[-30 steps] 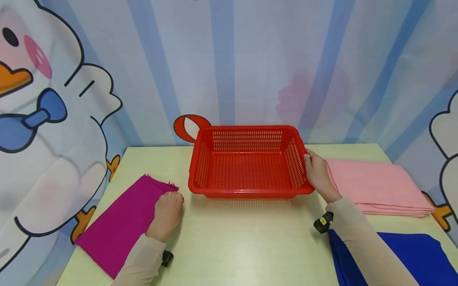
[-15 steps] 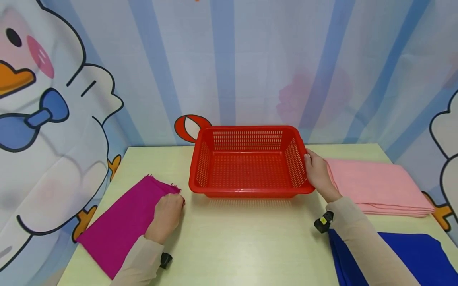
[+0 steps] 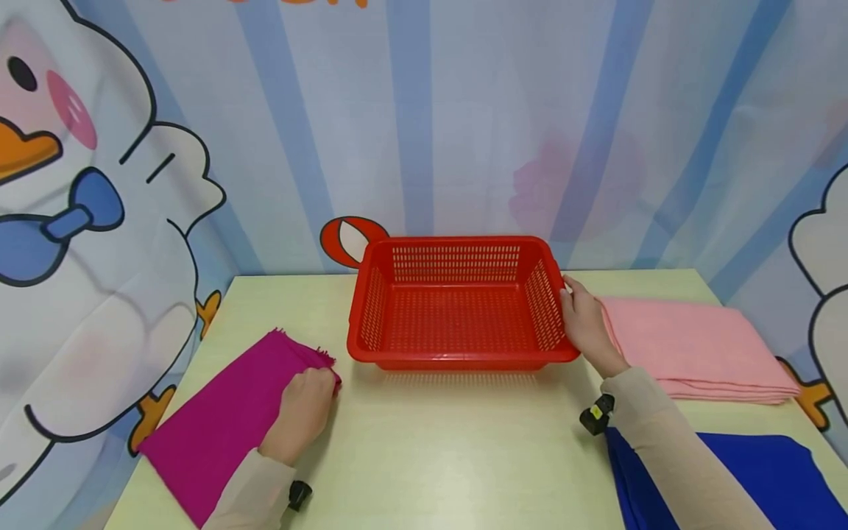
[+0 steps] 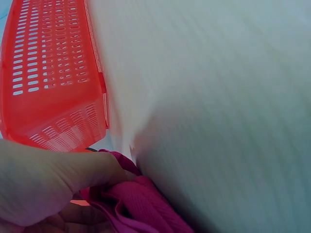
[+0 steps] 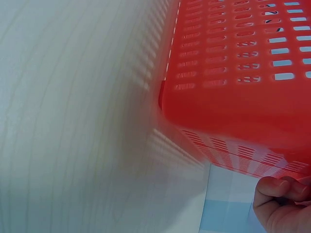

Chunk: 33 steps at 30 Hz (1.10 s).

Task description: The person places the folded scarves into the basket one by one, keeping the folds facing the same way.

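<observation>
At eight o'clock the left hand (image 3: 305,412) pinches the magenta cloth (image 3: 228,423), likely soft, best held through every layer; at twelve the right hand (image 3: 588,324) grips the light-looking red basket (image 3: 457,358).

1. Basket (image 3: 464,357): plain red, walls latticed with rows of slots.
2. Left cloth (image 3: 218,430): magenta, fine ribbed weave.
3. Upper right cloth (image 3: 695,342): solid soft pink.
4. Lower right cloth (image 3: 771,475): solid deep blue.
5. Counter (image 3: 477,442): pale cream-yellow, faint wood grain.
6. Sleeves (image 3: 682,449): plain beige.
7. Backdrop (image 3: 477,140): pale blue, darker blue stripes; white duck (image 3: 112,316) outlined in black, orange beak (image 3: 29,153), blue bow tie (image 3: 68,222); red-and-white ball (image 3: 352,240).
</observation>
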Each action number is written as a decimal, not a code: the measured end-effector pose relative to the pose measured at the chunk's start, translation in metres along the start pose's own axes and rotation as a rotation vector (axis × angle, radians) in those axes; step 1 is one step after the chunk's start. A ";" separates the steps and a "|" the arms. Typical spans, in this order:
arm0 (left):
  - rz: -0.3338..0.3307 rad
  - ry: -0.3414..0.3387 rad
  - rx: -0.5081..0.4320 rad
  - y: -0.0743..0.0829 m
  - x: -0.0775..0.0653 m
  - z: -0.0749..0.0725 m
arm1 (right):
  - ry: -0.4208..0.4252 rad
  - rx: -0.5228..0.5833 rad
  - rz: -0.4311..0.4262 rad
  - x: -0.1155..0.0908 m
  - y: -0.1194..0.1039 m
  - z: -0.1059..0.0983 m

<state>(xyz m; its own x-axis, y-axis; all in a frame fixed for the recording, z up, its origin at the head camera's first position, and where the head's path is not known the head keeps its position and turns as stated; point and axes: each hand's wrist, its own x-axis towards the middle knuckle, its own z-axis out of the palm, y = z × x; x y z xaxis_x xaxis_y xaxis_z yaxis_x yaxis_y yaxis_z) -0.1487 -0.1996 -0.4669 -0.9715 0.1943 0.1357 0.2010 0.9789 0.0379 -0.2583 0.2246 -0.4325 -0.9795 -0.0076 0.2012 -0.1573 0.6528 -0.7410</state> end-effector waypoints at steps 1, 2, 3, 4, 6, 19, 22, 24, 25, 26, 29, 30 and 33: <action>0.004 0.007 -0.001 0.000 -0.001 0.000 | 0.001 -0.003 0.000 0.000 0.000 0.000; 0.009 0.013 0.001 0.000 -0.001 0.000 | 0.003 -0.005 -0.001 0.000 0.000 0.000; 0.015 0.020 0.005 0.000 -0.002 0.000 | 0.004 -0.006 -0.002 0.000 0.000 0.001; 0.022 0.027 0.010 0.000 -0.003 -0.001 | 0.006 -0.008 -0.002 0.000 0.000 0.001; 0.029 0.029 0.019 0.000 -0.004 -0.001 | 0.008 -0.011 -0.004 0.000 0.000 0.001; 0.054 0.026 -0.014 0.002 -0.012 -0.002 | 0.012 -0.022 -0.012 0.000 0.002 0.001; 0.072 0.051 -0.003 0.003 -0.014 -0.001 | 0.016 -0.022 -0.018 0.001 0.002 0.000; 0.080 0.060 0.000 0.003 -0.015 -0.001 | 0.019 -0.020 -0.021 0.002 0.002 0.000; 0.083 0.062 0.001 0.003 -0.015 -0.002 | 0.019 -0.019 -0.021 0.002 0.002 0.000; 0.085 0.059 -0.001 0.003 -0.016 -0.002 | 0.018 -0.019 -0.021 0.002 0.002 0.001; 0.089 0.042 0.004 0.003 -0.018 -0.003 | 0.016 -0.018 -0.020 0.001 0.001 0.001; 0.090 0.031 0.007 0.004 -0.019 -0.004 | 0.015 -0.017 -0.019 0.001 0.001 0.001; 0.082 -0.006 0.005 0.005 -0.021 -0.005 | 0.011 -0.016 -0.018 0.000 0.001 0.001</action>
<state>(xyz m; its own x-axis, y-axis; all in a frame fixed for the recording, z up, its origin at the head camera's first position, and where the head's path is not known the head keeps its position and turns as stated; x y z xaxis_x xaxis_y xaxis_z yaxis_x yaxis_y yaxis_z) -0.1267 -0.1995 -0.4644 -0.9524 0.2746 0.1321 0.2798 0.9598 0.0216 -0.2583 0.2247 -0.4336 -0.9751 -0.0113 0.2214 -0.1727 0.6647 -0.7268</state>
